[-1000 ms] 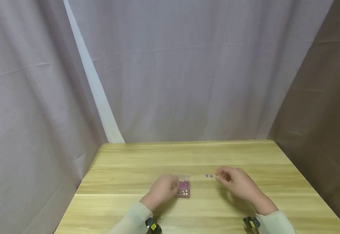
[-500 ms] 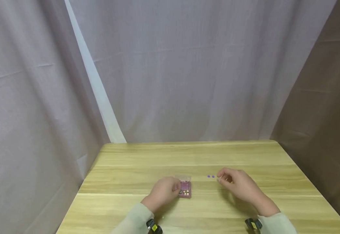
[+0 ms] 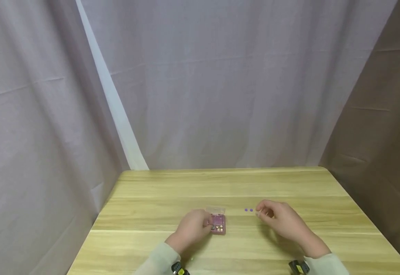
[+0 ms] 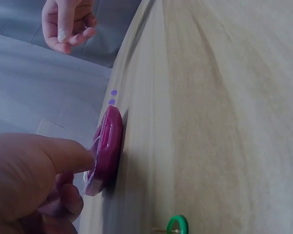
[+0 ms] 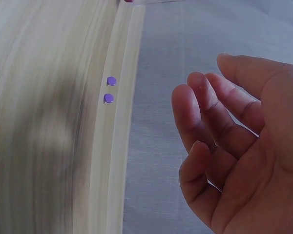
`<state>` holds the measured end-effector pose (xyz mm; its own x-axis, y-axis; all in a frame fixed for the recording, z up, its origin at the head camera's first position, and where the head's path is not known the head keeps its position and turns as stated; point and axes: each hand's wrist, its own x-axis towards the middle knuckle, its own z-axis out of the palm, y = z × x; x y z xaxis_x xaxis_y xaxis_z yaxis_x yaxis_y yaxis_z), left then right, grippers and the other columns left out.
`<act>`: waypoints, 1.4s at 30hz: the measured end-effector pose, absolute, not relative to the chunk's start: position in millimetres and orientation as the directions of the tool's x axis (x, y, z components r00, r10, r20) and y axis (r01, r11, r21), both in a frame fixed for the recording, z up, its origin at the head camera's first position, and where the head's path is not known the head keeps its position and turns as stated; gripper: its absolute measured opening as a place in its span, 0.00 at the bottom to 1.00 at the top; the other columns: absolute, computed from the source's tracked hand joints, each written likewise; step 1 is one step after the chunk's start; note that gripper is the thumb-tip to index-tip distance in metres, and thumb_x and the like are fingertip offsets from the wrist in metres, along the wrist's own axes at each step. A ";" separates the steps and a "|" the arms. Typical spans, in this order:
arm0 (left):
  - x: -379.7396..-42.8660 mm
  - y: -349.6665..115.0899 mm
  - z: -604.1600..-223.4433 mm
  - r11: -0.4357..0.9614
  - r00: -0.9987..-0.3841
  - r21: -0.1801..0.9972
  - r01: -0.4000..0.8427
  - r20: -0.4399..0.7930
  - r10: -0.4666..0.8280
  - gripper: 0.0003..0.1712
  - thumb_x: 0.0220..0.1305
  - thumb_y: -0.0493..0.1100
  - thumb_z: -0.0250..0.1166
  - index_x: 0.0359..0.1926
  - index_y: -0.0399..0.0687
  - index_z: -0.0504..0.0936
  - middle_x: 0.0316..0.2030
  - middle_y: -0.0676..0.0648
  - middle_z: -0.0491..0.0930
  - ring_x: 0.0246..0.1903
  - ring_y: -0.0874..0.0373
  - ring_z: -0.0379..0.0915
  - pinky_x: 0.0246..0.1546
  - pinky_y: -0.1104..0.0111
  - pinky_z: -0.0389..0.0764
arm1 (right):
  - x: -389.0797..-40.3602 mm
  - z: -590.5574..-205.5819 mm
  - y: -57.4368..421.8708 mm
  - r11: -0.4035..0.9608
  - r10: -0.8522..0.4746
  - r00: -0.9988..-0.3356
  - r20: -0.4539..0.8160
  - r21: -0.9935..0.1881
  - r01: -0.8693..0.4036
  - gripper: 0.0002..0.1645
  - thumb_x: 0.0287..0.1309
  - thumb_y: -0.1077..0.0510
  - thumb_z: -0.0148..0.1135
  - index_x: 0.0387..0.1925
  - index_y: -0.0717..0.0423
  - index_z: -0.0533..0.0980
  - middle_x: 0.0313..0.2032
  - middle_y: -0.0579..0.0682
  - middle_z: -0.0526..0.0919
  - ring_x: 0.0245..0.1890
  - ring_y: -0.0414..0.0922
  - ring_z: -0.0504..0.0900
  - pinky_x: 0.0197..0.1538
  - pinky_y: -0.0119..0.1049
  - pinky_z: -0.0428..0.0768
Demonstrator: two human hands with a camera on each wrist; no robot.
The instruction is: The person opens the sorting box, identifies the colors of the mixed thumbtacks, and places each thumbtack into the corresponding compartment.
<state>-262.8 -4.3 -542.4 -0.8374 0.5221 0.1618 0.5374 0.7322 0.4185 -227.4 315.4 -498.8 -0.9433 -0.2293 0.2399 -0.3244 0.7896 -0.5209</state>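
Observation:
A small magenta case (image 3: pixel 218 219) lies on the table with its clear lid (image 3: pixel 215 210) folded back. Several gold round pieces (image 3: pixel 219 228) sit in its front compartment. My left hand (image 3: pixel 193 226) is at the case's left side, fingertips over its compartments; in the left wrist view the thumb (image 4: pixel 73 155) reaches over the rim. I cannot tell whether those fingers pinch anything. To the right are two purple thumbtacks (image 5: pixel 110 89), side by side. Just right of them my right hand (image 3: pixel 279 218) hovers, fingers loosely bent, thumb apart, holding nothing.
A green thumbtack (image 4: pixel 178 225) lies on its side near the left wrist, its pin showing. The wooden table (image 3: pixel 172 187) ends at grey curtains (image 3: pixel 200 95) behind and on both sides. Dark wrist cameras (image 3: pixel 298 267) sit at both cuffs.
The left fingers have shifted slightly over the case, and more of its front compartment shows. The right hand stays by the purple thumbtacks. The head view has moved a little.

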 end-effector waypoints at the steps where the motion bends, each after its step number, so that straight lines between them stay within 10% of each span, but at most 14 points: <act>1: -261.7 -6.0 -542.1 0.729 -0.835 0.419 0.541 0.168 0.523 0.03 0.56 0.47 0.70 0.33 0.57 0.86 0.31 0.59 0.83 0.30 0.69 0.71 0.38 0.65 0.82 | -227.3 -498.9 314.9 0.789 -0.229 -0.944 0.239 -0.522 -0.324 0.05 0.59 0.48 0.66 0.38 0.38 0.80 0.27 0.32 0.82 0.28 0.32 0.77 0.36 0.39 0.82; 14: -202.2 -72.8 -534.0 0.720 -0.809 0.447 0.531 0.015 0.587 0.15 0.57 0.56 0.69 0.40 0.55 0.80 0.22 0.62 0.71 0.21 0.69 0.65 0.22 0.73 0.74 | -225.1 -500.0 314.9 0.792 -0.233 -0.950 0.208 -0.527 -0.309 0.05 0.61 0.49 0.66 0.39 0.39 0.80 0.28 0.33 0.83 0.30 0.33 0.78 0.38 0.42 0.81; 42: -198.4 -78.5 -539.3 0.588 -0.750 0.525 0.616 0.163 0.641 0.08 0.54 0.36 0.70 0.34 0.55 0.87 0.31 0.57 0.86 0.32 0.73 0.74 0.38 0.72 0.83 | -223.5 -489.5 318.9 0.795 -0.226 -0.945 0.238 -0.516 -0.320 0.06 0.60 0.50 0.66 0.39 0.42 0.81 0.28 0.34 0.84 0.30 0.33 0.78 0.38 0.42 0.82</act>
<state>-198.4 -78.5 -539.3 -0.7502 0.6408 0.1630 0.6159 0.5876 0.5248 -223.5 318.9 -489.5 -0.9447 -0.2259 0.2377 -0.3198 0.7948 -0.5158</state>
